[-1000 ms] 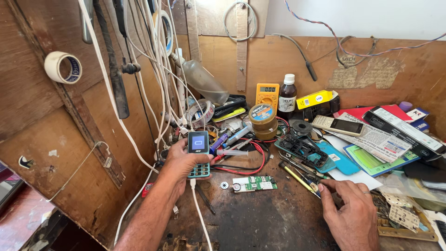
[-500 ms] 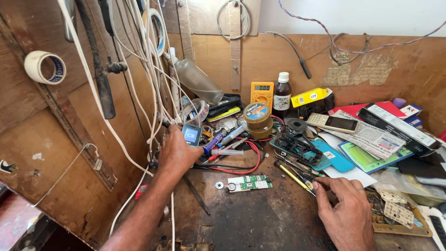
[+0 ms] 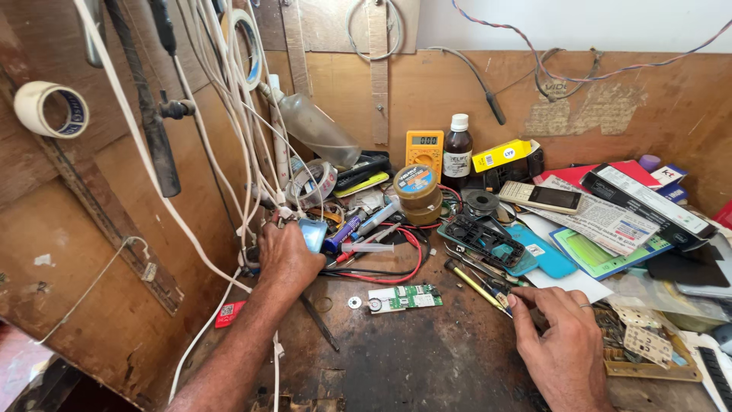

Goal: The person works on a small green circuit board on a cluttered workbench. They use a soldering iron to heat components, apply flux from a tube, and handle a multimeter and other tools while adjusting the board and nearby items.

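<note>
A: Head view, where was the left hand (image 3: 286, 255)?
B: At the bench's left edge, fingers closed around a small blue-screened device (image 3: 313, 233); the device stuck out right of the knuckles, against the hanging white cables (image 3: 244, 114).
A: Right hand (image 3: 564, 347)?
B: Resting on the workbench (image 3: 427, 358), fingers curled; thumb and forefinger touched the tip of a yellow-handled tool (image 3: 476, 286). Couldn't tell if it was gripped.
A: Between them?
B: A green circuit board (image 3: 404, 297), apart from both hands.
</note>
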